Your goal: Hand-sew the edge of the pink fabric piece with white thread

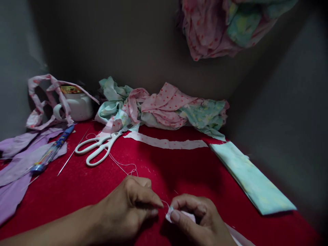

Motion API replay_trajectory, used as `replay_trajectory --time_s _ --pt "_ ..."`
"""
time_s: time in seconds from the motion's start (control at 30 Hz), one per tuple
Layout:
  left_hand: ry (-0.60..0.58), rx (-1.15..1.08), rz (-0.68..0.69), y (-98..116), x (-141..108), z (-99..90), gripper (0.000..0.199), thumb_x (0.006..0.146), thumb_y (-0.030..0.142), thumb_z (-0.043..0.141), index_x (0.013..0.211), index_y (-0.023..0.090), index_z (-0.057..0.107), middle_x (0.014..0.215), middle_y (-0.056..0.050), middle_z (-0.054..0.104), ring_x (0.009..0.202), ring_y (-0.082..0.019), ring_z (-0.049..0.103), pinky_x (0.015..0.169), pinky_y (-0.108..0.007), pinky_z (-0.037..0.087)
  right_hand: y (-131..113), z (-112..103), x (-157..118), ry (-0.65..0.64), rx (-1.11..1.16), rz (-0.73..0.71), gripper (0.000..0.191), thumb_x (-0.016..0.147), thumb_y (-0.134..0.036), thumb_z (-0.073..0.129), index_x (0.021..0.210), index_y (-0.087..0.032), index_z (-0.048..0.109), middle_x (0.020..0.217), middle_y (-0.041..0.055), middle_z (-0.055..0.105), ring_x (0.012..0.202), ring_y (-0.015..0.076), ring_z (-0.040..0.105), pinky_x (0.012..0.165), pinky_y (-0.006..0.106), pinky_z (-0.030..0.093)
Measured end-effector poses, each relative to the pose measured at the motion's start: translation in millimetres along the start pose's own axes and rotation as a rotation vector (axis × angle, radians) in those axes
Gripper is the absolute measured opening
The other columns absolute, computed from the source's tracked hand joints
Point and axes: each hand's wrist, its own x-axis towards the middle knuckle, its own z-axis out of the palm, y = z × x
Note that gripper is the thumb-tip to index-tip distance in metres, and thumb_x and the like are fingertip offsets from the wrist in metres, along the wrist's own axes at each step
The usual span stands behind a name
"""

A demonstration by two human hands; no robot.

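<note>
My left hand [128,206] is at the bottom centre, its thumb and forefinger pinched near a thin thread [165,202] that runs toward the other hand. To its right, my right hand [201,218] pinches a small piece of whitish-pink fabric [188,216] between thumb and forefinger. More pale fabric shows below my right wrist. Whether a needle sits in my left fingertips is too small to tell. Beyond my left hand, loose thread [125,165] trails over the red cloth [159,171] from beside the white-handled scissors [99,147].
Crumpled pink and green fabric [169,106] lies along the back, behind a pink strip [166,142]. Folded green fabric [253,177] is at right. Purple cloth [20,171], a blue pen [52,150], a metal rod [73,152] and a white jar [78,106] are left. Fabric [210,27] hangs above.
</note>
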Motion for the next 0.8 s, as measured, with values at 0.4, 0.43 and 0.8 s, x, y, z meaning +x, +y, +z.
replay_trajectory --time_s 0.4,0.43,0.8 --pt "-0.014 0.037 0.037 -1.3 -1.6 5.0 0.022 0.081 0.011 0.053 0.068 0.015 0.070 0.058 0.001 0.048 0.058 -0.012 0.046 0.052 -0.022 0.032 -0.8 -0.9 1.0 -0.002 -0.020 -0.040 0.032 0.072 -0.045 0.068 0.069 -0.014 0.064 0.056 -0.0002 0.058 0.050 0.0085 0.042 0.048 0.019 0.030" --pt "-0.013 0.040 0.037 -1.2 -1.5 5.0 0.022 0.081 0.011 0.053 0.068 0.015 0.070 0.058 0.001 0.047 0.058 -0.011 0.046 0.051 -0.022 0.032 -0.9 -1.0 1.0 -0.001 -0.024 -0.040 0.032 0.072 -0.045 0.068 0.069 -0.013 0.064 0.056 -0.0004 0.057 0.050 0.0085 0.042 0.049 0.019 0.030" --pt "0.053 0.102 0.152 -3.2 -2.4 8.0 0.022 0.077 0.003 0.052 0.074 0.013 0.072 0.060 0.000 0.048 0.056 -0.010 0.047 0.049 -0.018 0.032 -0.7 -2.2 0.1 -0.012 -0.067 -0.064 0.032 0.075 -0.044 0.064 0.067 -0.013 0.065 0.056 -0.0007 0.054 0.052 0.0087 0.040 0.049 0.020 0.029"
